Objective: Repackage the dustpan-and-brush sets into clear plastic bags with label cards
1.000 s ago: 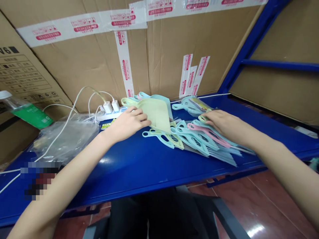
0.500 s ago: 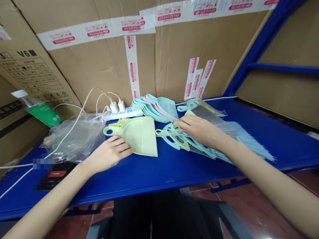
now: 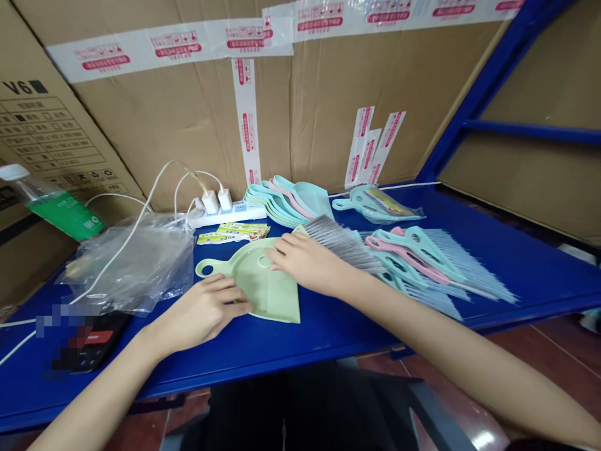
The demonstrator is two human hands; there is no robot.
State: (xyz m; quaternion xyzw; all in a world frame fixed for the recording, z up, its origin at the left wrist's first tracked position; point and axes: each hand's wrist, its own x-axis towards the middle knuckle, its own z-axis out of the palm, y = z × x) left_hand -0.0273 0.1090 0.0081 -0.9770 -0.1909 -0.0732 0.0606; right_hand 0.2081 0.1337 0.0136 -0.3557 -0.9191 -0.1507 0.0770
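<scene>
A pale green dustpan (image 3: 277,294) lies on the blue table, its looped handle toward the left. My left hand (image 3: 211,310) is closed on its near left edge, the fingers curled over the rim. Above the pan, my right hand (image 3: 307,260) grips a small hand brush (image 3: 345,244) with grey bristles that fan out to the right. Its handle is mostly hidden under my fingers; a bit of pale green shows beyond them. To the right lies a pile of brushes (image 3: 422,257) with teal and pink handles, partly behind my right forearm.
Stacked dustpans (image 3: 300,200), mostly blue with one pink, sit at the back beside a power strip (image 3: 235,215). Label cards (image 3: 235,232) lie in front. A bagged set (image 3: 378,203) is back right. Plastic bags (image 3: 136,263), a bottle (image 3: 61,210) and a phone (image 3: 101,341) are left.
My right hand has moved left from the brush pile, bringing the grey-bristled brush over the dustpan. My left hand stays at the dustpan. Pink and teal handles in the pile are now uncovered.
</scene>
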